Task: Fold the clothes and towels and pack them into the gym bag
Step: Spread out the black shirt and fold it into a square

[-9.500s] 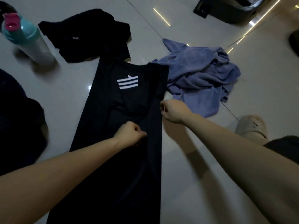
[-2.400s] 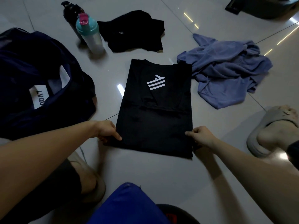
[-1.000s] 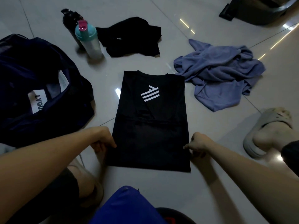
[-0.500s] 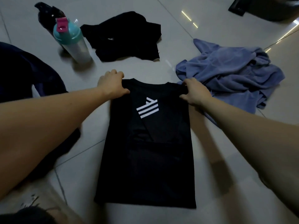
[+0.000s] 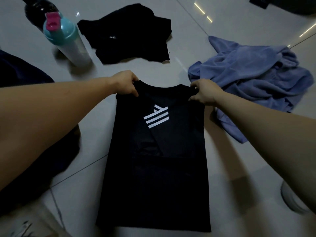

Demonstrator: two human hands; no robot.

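Left hand (image 5: pixel 125 85) and right hand (image 5: pixel 204 93) pinch the far corners of the narrow-folded black logo T-shirt (image 5: pixel 159 156) on the floor, likely ready to fold it toward its near hem.

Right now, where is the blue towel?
In the head view, the blue towel lies crumpled on the floor at the upper right, just beyond the right hand gripping the black shirt.

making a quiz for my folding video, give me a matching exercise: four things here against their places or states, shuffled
1. folded black shirt with white striped logo
2. crumpled lavender towel
3. clear bottle with teal lid
4. rumpled black garment

A. standing, far left
B. bunched, right
C. far corners pinched by left hand and right hand
D. heaped, far centre

Pairs: 1-C, 2-B, 3-A, 4-D
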